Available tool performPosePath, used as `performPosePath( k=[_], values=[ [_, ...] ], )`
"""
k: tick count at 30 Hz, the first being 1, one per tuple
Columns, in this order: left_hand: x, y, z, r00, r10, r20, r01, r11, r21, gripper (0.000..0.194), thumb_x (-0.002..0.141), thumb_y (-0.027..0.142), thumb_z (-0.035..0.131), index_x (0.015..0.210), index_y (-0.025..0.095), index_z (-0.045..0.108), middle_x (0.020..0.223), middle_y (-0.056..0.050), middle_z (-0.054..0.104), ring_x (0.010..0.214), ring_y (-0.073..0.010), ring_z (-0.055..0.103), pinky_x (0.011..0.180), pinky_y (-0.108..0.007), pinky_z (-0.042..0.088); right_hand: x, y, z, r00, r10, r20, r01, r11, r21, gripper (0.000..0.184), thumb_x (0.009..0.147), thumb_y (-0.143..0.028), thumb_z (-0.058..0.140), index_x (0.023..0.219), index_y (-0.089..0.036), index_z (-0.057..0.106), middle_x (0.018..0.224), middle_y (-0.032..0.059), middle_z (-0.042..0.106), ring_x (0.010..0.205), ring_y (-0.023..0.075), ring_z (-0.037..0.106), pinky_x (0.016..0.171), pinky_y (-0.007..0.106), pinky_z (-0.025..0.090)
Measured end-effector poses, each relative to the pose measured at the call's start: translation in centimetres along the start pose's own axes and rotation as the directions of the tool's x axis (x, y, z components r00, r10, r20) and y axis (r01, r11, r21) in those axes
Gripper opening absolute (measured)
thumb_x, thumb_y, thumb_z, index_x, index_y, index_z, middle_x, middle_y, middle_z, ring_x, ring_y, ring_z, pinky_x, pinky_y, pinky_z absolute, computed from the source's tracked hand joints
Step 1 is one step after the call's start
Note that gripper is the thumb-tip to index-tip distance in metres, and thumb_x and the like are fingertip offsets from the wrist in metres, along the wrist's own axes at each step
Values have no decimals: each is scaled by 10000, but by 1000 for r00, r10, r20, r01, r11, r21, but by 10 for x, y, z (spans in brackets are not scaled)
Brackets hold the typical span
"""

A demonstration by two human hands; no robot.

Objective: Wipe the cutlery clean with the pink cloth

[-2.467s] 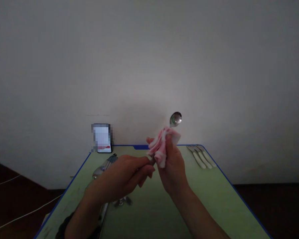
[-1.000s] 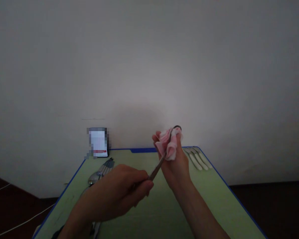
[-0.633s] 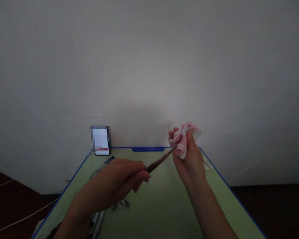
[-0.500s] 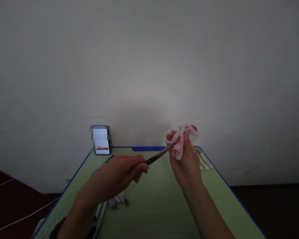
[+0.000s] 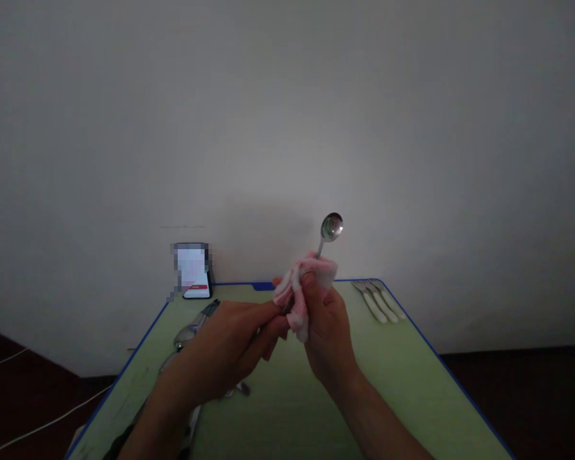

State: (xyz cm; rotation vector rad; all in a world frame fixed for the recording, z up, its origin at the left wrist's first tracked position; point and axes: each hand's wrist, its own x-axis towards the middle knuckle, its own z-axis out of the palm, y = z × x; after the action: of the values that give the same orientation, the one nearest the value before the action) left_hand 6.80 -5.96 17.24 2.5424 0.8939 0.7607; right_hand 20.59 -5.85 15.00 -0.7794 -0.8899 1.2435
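A metal spoon is held up above the table, its shiny bowl pointing up and to the right. My left hand pinches the handle's lower end. Wrapped around the middle of the handle is a pink and white cloth, gripped in my right hand with the thumb pressed on top. The cloth and fingers hide most of the handle. Both hands are close together, nearly touching at the cloth.
Several forks with white handles lie at the table's back right corner. More spoons lie on the left, partly behind my left arm. A phone leans against the wall at the back left. The green table has a blue edge.
My right hand and the cloth have slid down the handle toward my left hand. The spoon's bowl now shows above the cloth, and the forks at right are uncovered.
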Motion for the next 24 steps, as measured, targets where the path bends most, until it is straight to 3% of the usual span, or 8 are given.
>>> performPosePath(
  k=[7, 11, 15, 19, 24],
  values=[
    [0, 2, -4, 1000, -19, 21, 19, 1000, 11, 258, 933, 302, 360, 748, 185, 496, 612, 45, 528, 535, -80, 493, 526, -172, 342, 5, -10, -3, 997, -50, -53, 53, 997, 61, 333, 785, -511, 538, 805, -191, 627, 716, 17, 661, 671, 145, 604, 633, 261, 456],
    [-1, 1, -7, 1000, 19, 19, -20, 999, 42, 288, 935, 316, 360, 720, 179, 495, 615, 41, 522, 541, -79, 489, 526, -168, 349, 7, -10, -6, 1000, -27, 12, 26, 998, 64, 349, 779, -518, 546, 753, -180, 629, 671, 19, 649, 624, 137, 591, 608, 255, 459],
    [1, -2, -9, 992, 36, -122, -27, 997, 73, 299, 907, 367, 437, 693, 181, 532, 563, 58, 520, 490, -67, 475, 481, -152, 335, 7, -13, -11, 992, -11, 128, 7, 1000, 28, 286, 769, -457, 590, 808, -179, 640, 750, 35, 664, 634, 137, 591, 612, 262, 471],
    [3, -4, -7, 956, 34, -290, 19, 984, 178, 332, 855, 420, 517, 635, 175, 560, 500, 63, 520, 436, -66, 449, 454, -162, 324, 1, -16, -13, 970, 45, 237, -37, 999, -38, 243, 717, -374, 674, 845, -169, 645, 747, 21, 653, 635, 117, 574, 636, 244, 467],
    [3, -5, -4, 931, 16, -365, 67, 975, 213, 353, 840, 431, 531, 602, 171, 559, 461, 65, 498, 409, -69, 431, 430, -167, 316, -2, -14, -12, 964, 54, 262, -42, 998, -51, 237, 681, -355, 705, 819, -175, 638, 713, -8, 616, 602, 94, 529, 569, 214, 427]
  ],
)
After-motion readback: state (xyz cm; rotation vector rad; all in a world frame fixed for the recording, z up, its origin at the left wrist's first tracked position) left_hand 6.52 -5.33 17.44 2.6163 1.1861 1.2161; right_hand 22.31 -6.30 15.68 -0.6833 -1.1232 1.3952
